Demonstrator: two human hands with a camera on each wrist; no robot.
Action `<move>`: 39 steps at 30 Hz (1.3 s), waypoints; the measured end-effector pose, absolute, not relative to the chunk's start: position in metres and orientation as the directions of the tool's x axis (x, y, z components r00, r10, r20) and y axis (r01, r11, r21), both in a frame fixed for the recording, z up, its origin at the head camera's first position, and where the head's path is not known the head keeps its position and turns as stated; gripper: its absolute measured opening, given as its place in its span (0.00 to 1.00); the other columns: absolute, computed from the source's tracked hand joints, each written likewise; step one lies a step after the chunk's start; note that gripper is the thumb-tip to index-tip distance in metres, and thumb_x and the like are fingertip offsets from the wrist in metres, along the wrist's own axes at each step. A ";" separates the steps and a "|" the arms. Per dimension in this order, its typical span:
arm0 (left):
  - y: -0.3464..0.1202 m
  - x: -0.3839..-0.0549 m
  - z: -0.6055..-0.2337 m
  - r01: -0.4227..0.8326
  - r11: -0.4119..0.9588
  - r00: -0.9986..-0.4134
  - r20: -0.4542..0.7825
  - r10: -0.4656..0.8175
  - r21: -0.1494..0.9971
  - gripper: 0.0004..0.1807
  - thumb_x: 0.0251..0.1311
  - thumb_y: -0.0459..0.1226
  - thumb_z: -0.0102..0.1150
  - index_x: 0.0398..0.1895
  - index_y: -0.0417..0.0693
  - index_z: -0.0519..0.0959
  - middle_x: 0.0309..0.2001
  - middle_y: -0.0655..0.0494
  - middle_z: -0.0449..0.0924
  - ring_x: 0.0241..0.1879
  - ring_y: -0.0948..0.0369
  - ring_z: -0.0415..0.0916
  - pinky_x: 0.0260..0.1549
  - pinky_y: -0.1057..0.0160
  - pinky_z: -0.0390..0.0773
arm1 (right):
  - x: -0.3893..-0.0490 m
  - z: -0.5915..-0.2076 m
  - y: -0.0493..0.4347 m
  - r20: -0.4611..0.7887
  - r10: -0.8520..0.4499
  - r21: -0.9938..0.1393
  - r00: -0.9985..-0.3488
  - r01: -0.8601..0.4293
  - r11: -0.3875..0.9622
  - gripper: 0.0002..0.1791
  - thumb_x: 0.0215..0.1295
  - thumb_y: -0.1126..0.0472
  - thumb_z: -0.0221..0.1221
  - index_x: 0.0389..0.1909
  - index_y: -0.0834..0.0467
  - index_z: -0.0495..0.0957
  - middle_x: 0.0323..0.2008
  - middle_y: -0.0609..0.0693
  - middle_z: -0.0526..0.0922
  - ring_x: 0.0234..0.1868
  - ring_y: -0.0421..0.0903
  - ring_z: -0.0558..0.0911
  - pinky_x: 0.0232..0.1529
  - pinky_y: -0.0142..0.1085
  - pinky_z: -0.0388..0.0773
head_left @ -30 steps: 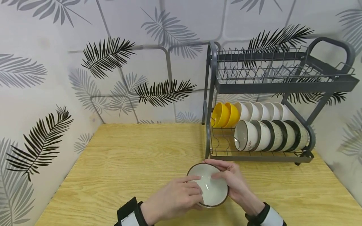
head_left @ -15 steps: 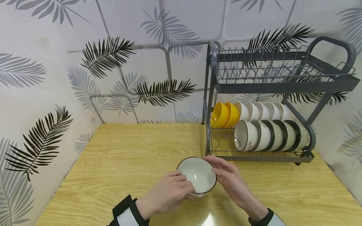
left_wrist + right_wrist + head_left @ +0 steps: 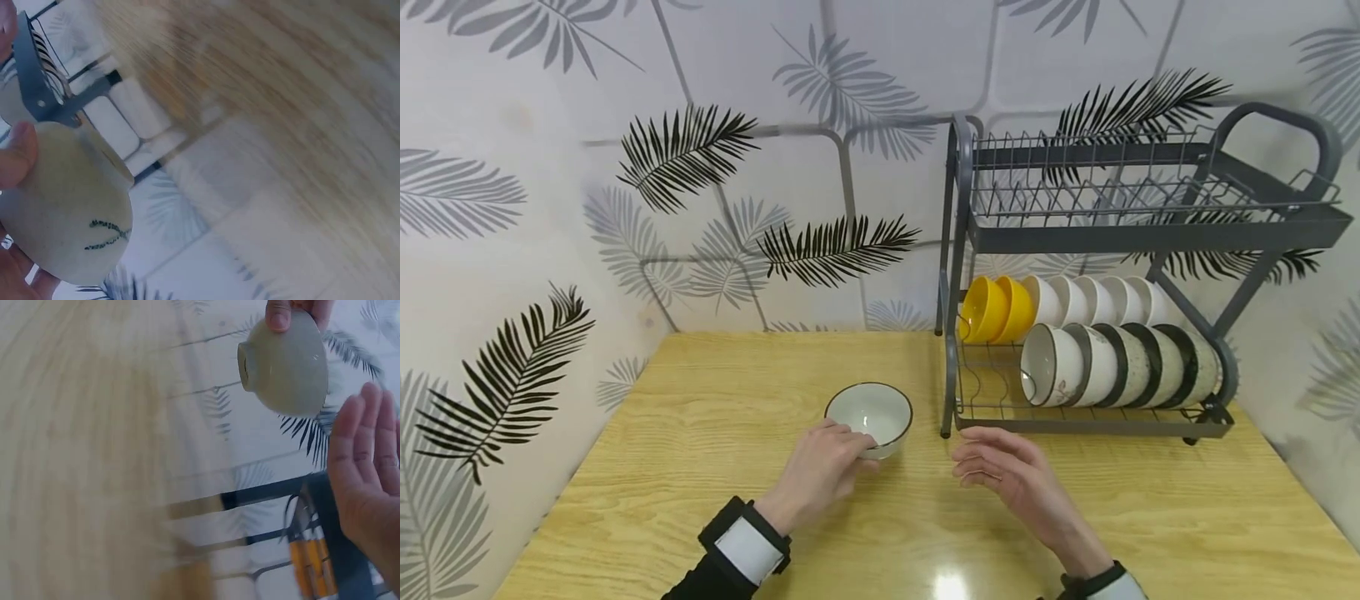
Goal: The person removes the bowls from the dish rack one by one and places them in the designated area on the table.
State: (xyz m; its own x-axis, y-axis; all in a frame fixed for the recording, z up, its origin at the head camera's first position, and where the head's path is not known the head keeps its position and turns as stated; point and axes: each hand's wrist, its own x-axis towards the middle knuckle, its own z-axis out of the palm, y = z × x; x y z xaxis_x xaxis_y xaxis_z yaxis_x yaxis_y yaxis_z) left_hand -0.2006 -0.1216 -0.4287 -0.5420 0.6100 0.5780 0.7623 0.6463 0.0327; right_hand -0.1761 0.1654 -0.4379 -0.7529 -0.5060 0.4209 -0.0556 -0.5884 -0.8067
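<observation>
A white bowl (image 3: 871,410) with a dark brown rim is held over the table by my left hand (image 3: 822,468). The fingers reach over its near-left rim, with the thumb on its outer wall. In the left wrist view the bowl's outside (image 3: 69,200) carries a small dark green sprig, and the table lies some way below its foot. My right hand (image 3: 1011,479) is off the bowl, to its right, just in front of the rack; its fingers are extended and hold nothing. The right wrist view has this open palm (image 3: 369,456) beside the bowl (image 3: 287,365).
A grey two-tier dish rack (image 3: 1093,425) stands on the wooden table (image 3: 722,400) at the right. On its lower tier are two yellow bowls (image 3: 985,310), a row of white bowls (image 3: 1097,300) behind, and several larger patterned bowls (image 3: 1120,365) in front. A leaf-patterned wall (image 3: 812,67) rises behind.
The bowl has moved left and away from me in my left hand. My right hand has let go of it and stays near the rack's front.
</observation>
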 end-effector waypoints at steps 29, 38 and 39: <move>-0.114 -0.289 -0.457 0.547 0.829 -0.740 0.530 0.414 0.117 0.07 0.51 0.40 0.69 0.24 0.47 0.82 0.17 0.56 0.78 0.16 0.58 0.69 0.12 0.56 0.75 | -0.187 -0.494 0.208 0.485 -0.519 -0.483 -0.704 0.279 -0.830 0.28 0.76 0.66 0.21 0.67 0.65 0.62 0.38 0.54 0.75 0.37 0.47 0.71 0.37 0.32 0.68; -0.108 -0.299 -0.457 0.499 0.862 -0.788 0.458 0.411 0.086 0.06 0.53 0.40 0.67 0.30 0.48 0.84 0.25 0.53 0.85 0.22 0.54 0.77 0.23 0.50 0.81 | -0.188 -0.496 0.210 0.484 -0.498 -0.485 -0.720 0.253 -0.837 0.28 0.76 0.66 0.21 0.66 0.65 0.63 0.38 0.53 0.75 0.37 0.47 0.71 0.38 0.32 0.69; -0.108 -0.300 -0.456 0.490 0.867 -0.800 0.443 0.406 0.090 0.06 0.53 0.41 0.67 0.31 0.48 0.85 0.26 0.52 0.85 0.24 0.53 0.78 0.25 0.49 0.82 | -0.188 -0.497 0.210 0.486 -0.493 -0.481 -0.721 0.250 -0.840 0.28 0.76 0.66 0.21 0.66 0.65 0.63 0.38 0.54 0.75 0.37 0.47 0.71 0.38 0.33 0.70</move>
